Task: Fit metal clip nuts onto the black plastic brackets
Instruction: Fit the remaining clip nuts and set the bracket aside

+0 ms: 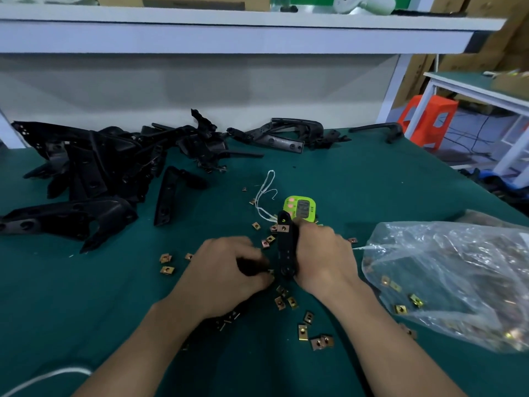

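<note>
Green counter under a white shelf, clip nuts scattered everywhere, right hand gripping a black bracket upright, left hand curled beside it (can't tell what it's pinching), bracket pile back-left.

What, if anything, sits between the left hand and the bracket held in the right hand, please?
Nothing visible: the left hand is right beside the bracket that the right hand grips.

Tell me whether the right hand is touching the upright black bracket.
Touching. In the head view the right hand grips the black bracket, fingers curled round it with no gap.
</note>
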The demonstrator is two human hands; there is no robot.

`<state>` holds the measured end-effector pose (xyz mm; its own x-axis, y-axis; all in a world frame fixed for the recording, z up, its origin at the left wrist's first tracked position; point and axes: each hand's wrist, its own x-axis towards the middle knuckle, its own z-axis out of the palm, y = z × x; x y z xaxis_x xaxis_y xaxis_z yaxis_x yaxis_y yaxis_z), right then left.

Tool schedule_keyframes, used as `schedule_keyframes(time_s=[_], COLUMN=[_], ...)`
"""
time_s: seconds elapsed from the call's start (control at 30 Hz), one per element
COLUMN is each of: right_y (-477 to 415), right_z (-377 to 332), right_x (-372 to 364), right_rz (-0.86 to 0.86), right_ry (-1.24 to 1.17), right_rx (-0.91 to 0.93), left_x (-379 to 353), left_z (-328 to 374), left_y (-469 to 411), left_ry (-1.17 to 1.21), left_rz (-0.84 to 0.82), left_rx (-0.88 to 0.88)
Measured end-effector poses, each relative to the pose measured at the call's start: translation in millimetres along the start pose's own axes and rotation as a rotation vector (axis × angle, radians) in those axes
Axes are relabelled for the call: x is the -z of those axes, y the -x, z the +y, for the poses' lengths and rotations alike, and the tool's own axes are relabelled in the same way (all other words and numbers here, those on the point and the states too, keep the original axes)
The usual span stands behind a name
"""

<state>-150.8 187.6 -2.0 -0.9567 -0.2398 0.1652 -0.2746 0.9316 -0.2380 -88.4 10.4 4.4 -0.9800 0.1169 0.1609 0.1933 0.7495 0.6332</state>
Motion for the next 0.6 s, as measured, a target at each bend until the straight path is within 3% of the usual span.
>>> schedule_keyframes(time_s=[0.1,0.2,0.33,0.4,0.5,0.6], right_y=[-1.5,-0.6,-0.4,-0.1,1.2,2.2], right_z=[0.8,0.8,-0.5,0.1,0.3,-0.9], right_x=[-1.6,-1.6,-0.5,-0.1,-0.5,-0.8], right_rz=[0.013,-0.001,-0.020,-0.024,-0.007,-0.002], right_ry=[-0.004,-0.010,-0.015,-0.014,-0.006,0.011], right_rx=[-0.018,-0.020,-0.024,-0.023,-0.017,-0.021], left_x=[-15.2,-24.1,-26.6,-26.7,-18.8,-9.0], left_z=[11.4,14.7,11.0,12.9,11.4,4.6], left_y=[-1.6,-0.2,-0.1,-0.5,-5.1,-8.3], left_ry=[0.008,0.037,-0.028,-0.056,0.146,0.406], left_rz=[-0.094,-0.155,-0.078,0.039,0.220,0.204], left_rx=[-0.083,-0.033,0.034,0.052,0.192,0.334])
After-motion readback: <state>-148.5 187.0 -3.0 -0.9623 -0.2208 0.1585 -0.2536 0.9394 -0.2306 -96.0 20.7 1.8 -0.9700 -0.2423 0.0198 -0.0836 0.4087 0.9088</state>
